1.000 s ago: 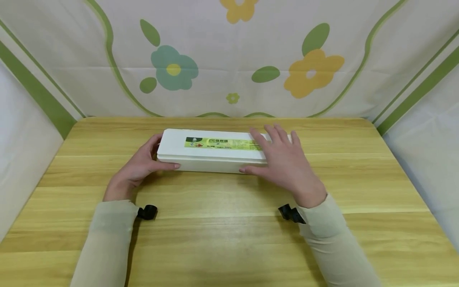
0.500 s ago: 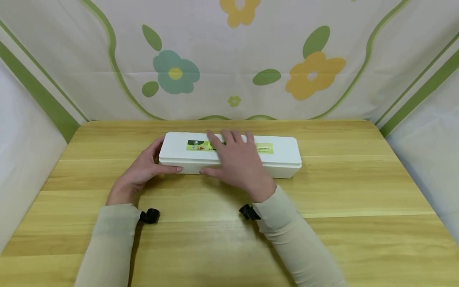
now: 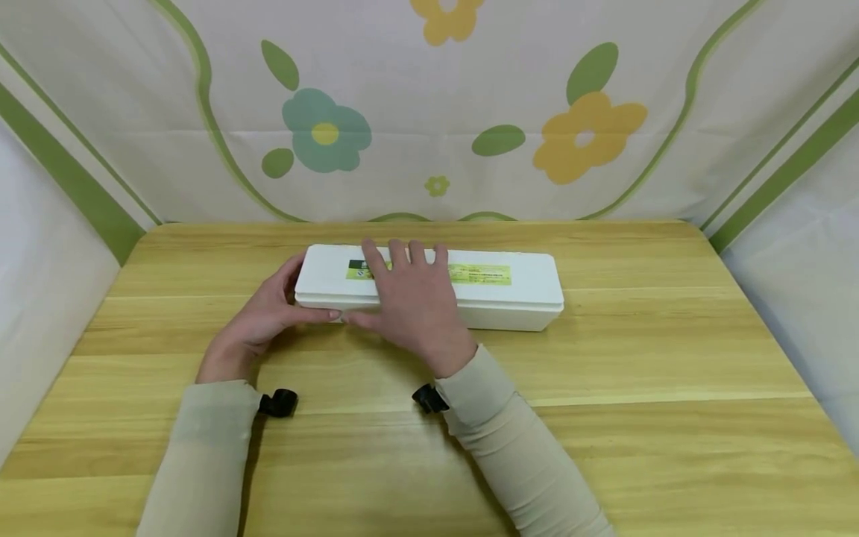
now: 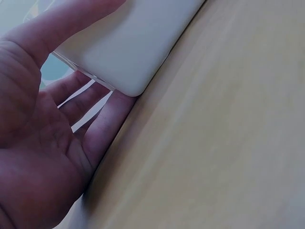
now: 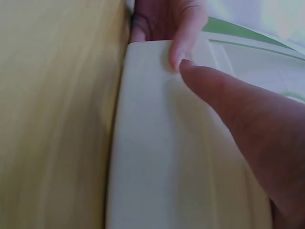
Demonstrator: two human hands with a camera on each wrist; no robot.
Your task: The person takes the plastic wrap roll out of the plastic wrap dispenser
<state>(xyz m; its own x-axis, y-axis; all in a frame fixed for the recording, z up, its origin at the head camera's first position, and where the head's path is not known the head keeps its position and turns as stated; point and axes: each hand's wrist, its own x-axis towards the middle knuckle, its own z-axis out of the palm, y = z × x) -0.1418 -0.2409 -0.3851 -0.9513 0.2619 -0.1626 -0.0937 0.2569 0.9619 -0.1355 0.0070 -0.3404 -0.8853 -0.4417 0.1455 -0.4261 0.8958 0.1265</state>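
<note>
A long white cling film box (image 3: 533, 283) lies on the wooden table, its lid down and a green label (image 3: 479, 274) on top. My left hand (image 3: 265, 309) holds the box's left end, thumb along the front side and fingers around the end. In the left wrist view, those fingers (image 4: 102, 124) reach behind and low beside the box end. My right hand (image 3: 419, 306) lies spread across the lid left of the middle, covering part of the label. Its thumb (image 5: 224, 90) is on the front side, its tip right at the left thumb (image 5: 186, 40).
The wooden table (image 3: 671, 358) extends around the box on all sides. Behind it hangs a pale cloth (image 3: 429, 97) with printed flowers, and similar cloth panels stand at left and right. Small black wrist cameras (image 3: 278, 403) stick out from both sleeves.
My right hand has slid leftward along the lid from the right end toward my left hand, uncovering the box's right part. The left hand and the box have stayed in place.
</note>
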